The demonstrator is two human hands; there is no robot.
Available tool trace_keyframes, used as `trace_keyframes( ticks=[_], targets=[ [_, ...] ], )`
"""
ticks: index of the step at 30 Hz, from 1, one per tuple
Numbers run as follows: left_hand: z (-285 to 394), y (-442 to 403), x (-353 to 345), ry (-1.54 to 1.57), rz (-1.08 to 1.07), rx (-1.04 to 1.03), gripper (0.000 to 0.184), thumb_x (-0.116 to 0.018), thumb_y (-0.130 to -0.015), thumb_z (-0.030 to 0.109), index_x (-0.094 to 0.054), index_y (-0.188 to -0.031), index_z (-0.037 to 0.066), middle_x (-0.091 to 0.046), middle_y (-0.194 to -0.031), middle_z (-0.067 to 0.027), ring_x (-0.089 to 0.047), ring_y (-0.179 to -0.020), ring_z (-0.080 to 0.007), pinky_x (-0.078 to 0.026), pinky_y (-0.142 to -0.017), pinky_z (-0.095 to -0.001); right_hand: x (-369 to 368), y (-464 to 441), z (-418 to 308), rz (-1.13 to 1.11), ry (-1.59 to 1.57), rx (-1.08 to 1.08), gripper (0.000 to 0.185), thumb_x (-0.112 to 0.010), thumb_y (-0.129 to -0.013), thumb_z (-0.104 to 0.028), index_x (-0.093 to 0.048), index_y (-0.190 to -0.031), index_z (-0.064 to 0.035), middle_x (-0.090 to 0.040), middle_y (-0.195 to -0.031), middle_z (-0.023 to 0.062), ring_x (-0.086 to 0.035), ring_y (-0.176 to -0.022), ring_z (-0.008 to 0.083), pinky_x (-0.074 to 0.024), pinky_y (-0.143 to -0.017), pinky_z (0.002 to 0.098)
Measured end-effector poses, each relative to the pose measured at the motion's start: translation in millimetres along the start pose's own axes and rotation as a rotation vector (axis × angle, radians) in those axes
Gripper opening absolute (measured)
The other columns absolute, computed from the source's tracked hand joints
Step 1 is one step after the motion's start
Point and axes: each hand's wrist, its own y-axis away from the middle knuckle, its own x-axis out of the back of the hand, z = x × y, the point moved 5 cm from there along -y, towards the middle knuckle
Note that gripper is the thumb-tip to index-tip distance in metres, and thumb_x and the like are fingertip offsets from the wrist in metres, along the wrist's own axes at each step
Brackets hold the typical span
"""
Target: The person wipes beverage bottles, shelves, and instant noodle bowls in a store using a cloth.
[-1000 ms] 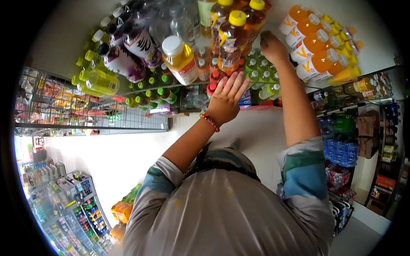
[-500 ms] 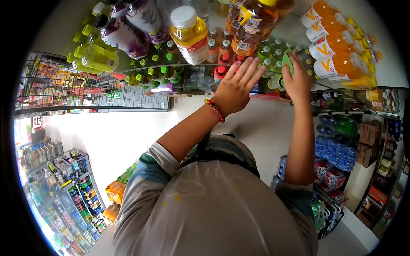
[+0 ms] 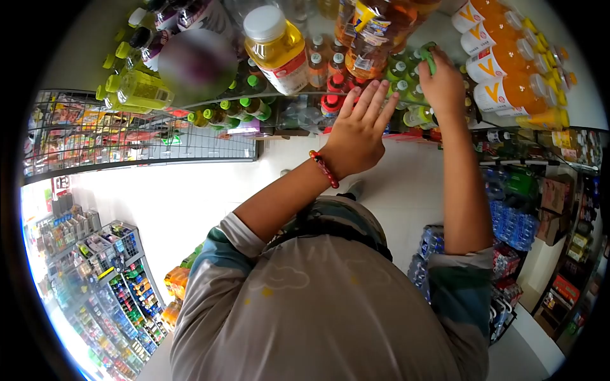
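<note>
While yellow-green plastic bottles with lime caps sit leftmost on the pale shelf, a round blur covers part of the dark-capped purple-labelled bottles next to them. Then a clear bottle of yellow liquid, white cap, red-and-white label. Left hand, red bead bracelet at wrist: fingers straight, slightly apart, nothing held, at shelf's front edge just below the large amber bottles; contact with edge can't be told. Right grip, further along: clamped on a soft green cloth, which shows at the thumb side between thumb and fingertips, rest hidden by the hand. Far right, near that hand: orange drink bottles, white labels, lying in a slanted row as seen.
</note>
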Motion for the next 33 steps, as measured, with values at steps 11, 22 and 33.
trace_keyframes(
  ticks=[11,22,33],
  targets=[
    [-38.7,38.5,101.0,0.524,0.258,0.127,0.034,-0.075,-0.08,-0.003,-0.07,-0.113,0.0,-0.066,-0.127,-0.0168,-0.067,-0.112,-0.0325,-0.054,-0.097,-0.0422,8.5,1.5,-8.9,0.166,-0.059,0.074,0.037,-0.064,-0.095,-0.025,-0.066,-0.125,-0.0046,-0.071,-0.124,0.0182,-0.069,-0.107,0.0408,-0.057,-0.091,0.0481],
    [-116.5,52.5,137.3,-0.014,0.37,0.433,0.052,-0.086,-0.087,0.023,-0.06,-0.127,0.002,-0.067,-0.116,-0.0152,-0.065,-0.099,-0.0334,-0.053,-0.085,-0.0423,5.5,4.4,-8.5,0.156,0.0,0.045,0.039,-0.063,-0.094,-0.027,-0.067,-0.126,-0.0045,-0.07,-0.125,0.0175,-0.068,-0.108,0.0402,-0.057,-0.091,0.0483],
    [-124.2,18.4,107.4,0.016,0.338,0.46,0.057,-0.088,-0.082,0.043,-0.055,-0.105,0.001,-0.068,-0.086,-0.0179,-0.067,-0.079,-0.0388,-0.053,-0.067,-0.0453,4.0,3.7,-8.1,0.13,0.037,0.051,0.042,-0.063,-0.094,-0.027,-0.068,-0.126,0.0001,-0.069,-0.132,0.0201,-0.068,-0.114,0.0396,-0.0562,-0.097,0.0465]
  ],
)
